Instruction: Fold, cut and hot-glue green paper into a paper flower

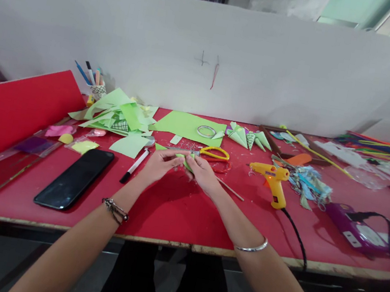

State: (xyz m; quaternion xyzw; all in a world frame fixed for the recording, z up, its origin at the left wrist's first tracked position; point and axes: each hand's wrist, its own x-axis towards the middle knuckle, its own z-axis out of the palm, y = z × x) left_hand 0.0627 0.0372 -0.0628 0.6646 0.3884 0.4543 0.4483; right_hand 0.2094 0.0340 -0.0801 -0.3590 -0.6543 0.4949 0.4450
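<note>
My left hand (161, 163) and my right hand (202, 171) meet above the middle of the red table, fingers closed on a small piece of green paper (188, 163). Most of the paper is hidden by the fingers, so its shape cannot be made out. Just behind the hands lie scissors (221, 154) with yellow and red handles. A white marker with a black cap (135, 166) rests left of my left hand. A thin wooden stick (230, 189) sticks out past my right hand.
Green paper scraps (121, 114) pile up at the back left, near a pen cup (96, 89). A black phone (75, 178) lies left. Paper cones (240, 134) sit behind. To the right are a yellow glue gun (274, 181) with a cord and a purple power strip (349, 229).
</note>
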